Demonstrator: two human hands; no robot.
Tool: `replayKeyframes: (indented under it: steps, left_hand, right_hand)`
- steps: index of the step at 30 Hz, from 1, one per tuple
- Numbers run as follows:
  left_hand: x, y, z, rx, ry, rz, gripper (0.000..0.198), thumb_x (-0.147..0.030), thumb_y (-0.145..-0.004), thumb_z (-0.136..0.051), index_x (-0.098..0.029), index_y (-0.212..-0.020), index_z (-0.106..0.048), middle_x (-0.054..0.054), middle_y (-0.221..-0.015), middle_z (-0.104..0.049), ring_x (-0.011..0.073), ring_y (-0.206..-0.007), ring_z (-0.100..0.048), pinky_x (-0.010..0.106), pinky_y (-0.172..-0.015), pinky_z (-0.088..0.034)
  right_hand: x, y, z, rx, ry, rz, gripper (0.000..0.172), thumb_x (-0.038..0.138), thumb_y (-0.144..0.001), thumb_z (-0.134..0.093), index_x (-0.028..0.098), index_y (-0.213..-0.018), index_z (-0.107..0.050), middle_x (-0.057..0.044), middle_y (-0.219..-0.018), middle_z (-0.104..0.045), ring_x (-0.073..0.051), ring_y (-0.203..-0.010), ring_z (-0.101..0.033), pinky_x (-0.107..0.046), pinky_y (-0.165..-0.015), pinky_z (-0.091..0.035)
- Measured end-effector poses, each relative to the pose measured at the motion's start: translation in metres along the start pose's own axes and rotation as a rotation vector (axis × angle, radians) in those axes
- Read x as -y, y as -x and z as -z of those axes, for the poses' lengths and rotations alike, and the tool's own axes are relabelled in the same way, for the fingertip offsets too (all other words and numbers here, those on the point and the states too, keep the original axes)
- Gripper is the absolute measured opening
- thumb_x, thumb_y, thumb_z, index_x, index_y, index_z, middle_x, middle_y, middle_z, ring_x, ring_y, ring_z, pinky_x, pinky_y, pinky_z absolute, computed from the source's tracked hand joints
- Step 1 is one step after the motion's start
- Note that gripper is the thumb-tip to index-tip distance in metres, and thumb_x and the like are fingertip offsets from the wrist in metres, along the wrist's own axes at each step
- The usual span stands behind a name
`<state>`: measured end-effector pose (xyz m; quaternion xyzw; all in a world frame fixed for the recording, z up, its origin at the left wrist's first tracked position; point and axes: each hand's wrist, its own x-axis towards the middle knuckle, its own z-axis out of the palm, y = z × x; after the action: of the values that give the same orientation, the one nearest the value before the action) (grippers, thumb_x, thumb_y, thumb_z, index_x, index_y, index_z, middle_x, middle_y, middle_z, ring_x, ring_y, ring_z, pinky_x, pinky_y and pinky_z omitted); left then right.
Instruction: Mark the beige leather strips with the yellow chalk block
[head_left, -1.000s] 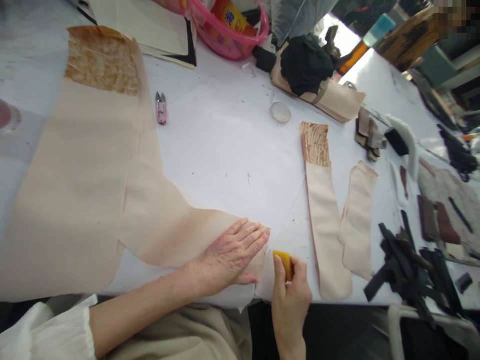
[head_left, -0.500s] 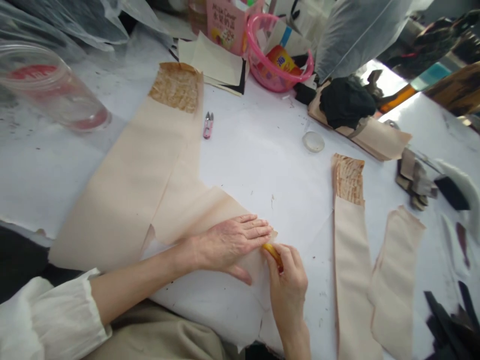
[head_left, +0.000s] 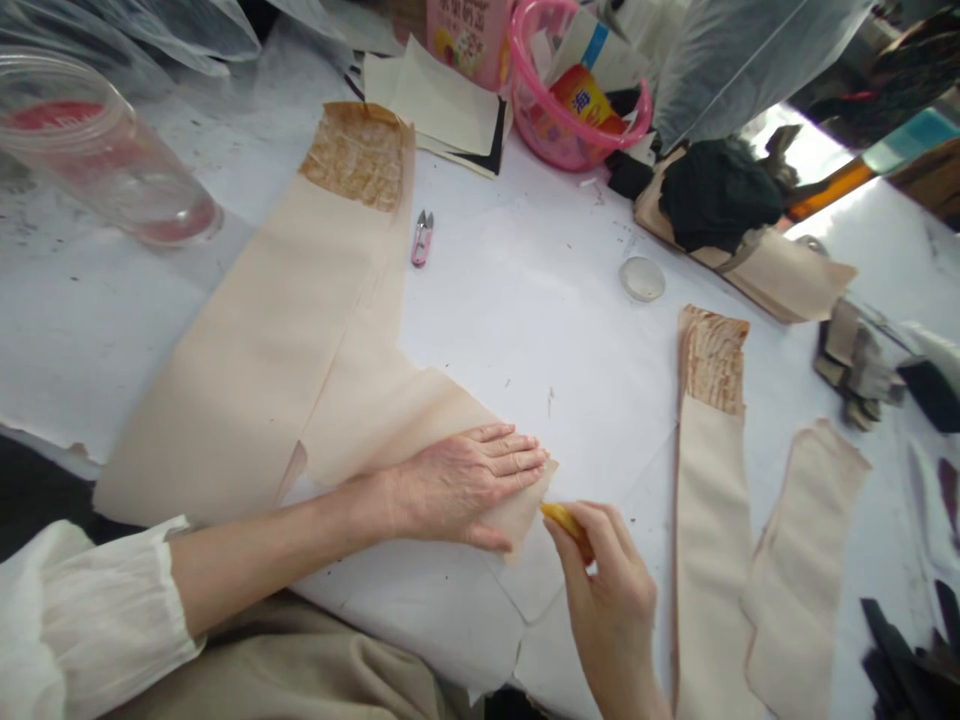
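Observation:
My left hand [head_left: 469,485] lies flat, fingers stretched, pressing a thin beige leather-like piece [head_left: 420,405] against the white-covered table. Just right of that piece's edge, my right hand [head_left: 611,590] pinches a small yellow, slightly curved object [head_left: 566,522]; its exact kind is unclear. The yellow tip is close to the piece's corner. To the left spreads a wide beige sheet [head_left: 240,340] with a wrinkled brown glue-like patch [head_left: 356,155] at its top end. Pink-handled thread snips [head_left: 422,245] rest beside it.
Beige strips [head_left: 712,520] and similar pieces [head_left: 810,560] lie at right. A clear plastic cup [head_left: 127,160] stands at left. Farther back are a pink basket [head_left: 570,150], pale sheets [head_left: 450,100], a small round lid [head_left: 643,279] and a black cloth bundle [head_left: 720,195].
My right hand with the yellow object has moved right and slightly down, away from the beige piece's edge. My left hand stays flat on the piece. The view has shifted slightly.

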<state>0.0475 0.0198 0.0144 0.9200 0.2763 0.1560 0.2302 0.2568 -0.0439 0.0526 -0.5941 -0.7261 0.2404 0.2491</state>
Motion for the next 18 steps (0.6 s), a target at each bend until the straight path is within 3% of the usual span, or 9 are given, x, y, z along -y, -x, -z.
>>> replayKeyframes:
  steps: [3, 7, 10, 13, 16, 18]
  left_hand:
    - [0.0, 0.0, 0.001, -0.015, 0.009, -0.003, 0.083, -0.06, -0.083, -0.061, -0.009, -0.145, -0.038, 0.014, -0.149, -0.044, 0.027, -0.143, -0.033, 0.04, -0.121, -0.018]
    - [0.0, 0.0, 0.003, -0.025, 0.03, 0.002, 0.091, -0.064, -0.081, -0.062, -0.006, -0.146, -0.035, 0.014, -0.148, -0.045, 0.0262, -0.142, -0.034, 0.039, -0.121, -0.019]
    - [0.0, 0.0, 0.004, -0.026, 0.058, 0.002, 0.098, -0.07, -0.075, -0.063, -0.006, -0.144, -0.038, 0.015, -0.148, -0.045, 0.0276, -0.141, -0.035, 0.041, -0.121, -0.02]
    - [0.0, 0.0, 0.005, -0.023, 0.068, -0.002, 0.098, -0.07, -0.072, -0.066, -0.007, -0.142, -0.041, 0.016, -0.148, -0.045, 0.029, -0.14, -0.036, 0.043, -0.12, -0.021]
    - [0.0, 0.001, 0.004, -0.02, 0.073, -0.009, 0.097, -0.07, -0.072, -0.066, -0.008, -0.142, -0.041, 0.016, -0.148, -0.045, 0.0294, -0.141, -0.034, 0.043, -0.121, -0.02]
    - [0.0, 0.001, 0.004, -0.01, 0.072, -0.008, 0.094, -0.068, -0.076, -0.063, -0.008, -0.144, -0.038, 0.015, -0.15, -0.042, 0.0284, -0.143, -0.032, 0.042, -0.121, -0.018]
  right_hand:
    - [-0.005, -0.006, -0.011, 0.082, -0.045, -0.004, 0.01, 0.018, -0.097, -0.051, 0.022, -0.093, -0.059, -0.001, -0.084, -0.057, -0.014, -0.075, -0.057, -0.025, -0.067, -0.048]
    - [-0.013, 0.009, 0.003, 0.184, -0.051, -0.027, 0.01, 0.02, -0.097, -0.051, 0.022, -0.09, -0.058, 0.0, -0.082, -0.056, -0.013, -0.071, -0.056, -0.022, -0.063, -0.047]
    - [-0.009, 0.013, 0.013, 0.141, -0.038, -0.07, 0.01, 0.022, -0.095, -0.055, 0.022, -0.085, -0.056, 0.002, -0.076, -0.054, -0.012, -0.064, -0.053, -0.021, -0.058, -0.044]
    - [0.0, 0.005, 0.002, 0.071, -0.068, -0.055, 0.007, 0.021, -0.095, -0.056, 0.022, -0.088, -0.057, 0.001, -0.079, -0.055, -0.012, -0.065, -0.053, -0.022, -0.059, -0.045]
    - [0.001, 0.005, -0.011, 0.126, -0.101, -0.038, 0.009, 0.019, -0.096, -0.052, 0.022, -0.09, -0.058, 0.0, -0.082, -0.056, -0.013, -0.07, -0.055, -0.022, -0.062, -0.046]
    - [-0.002, 0.013, -0.009, 0.185, -0.095, -0.043, 0.01, 0.018, -0.097, -0.05, 0.022, -0.091, -0.058, 0.0, -0.083, -0.056, -0.013, -0.072, -0.057, -0.022, -0.065, -0.047]
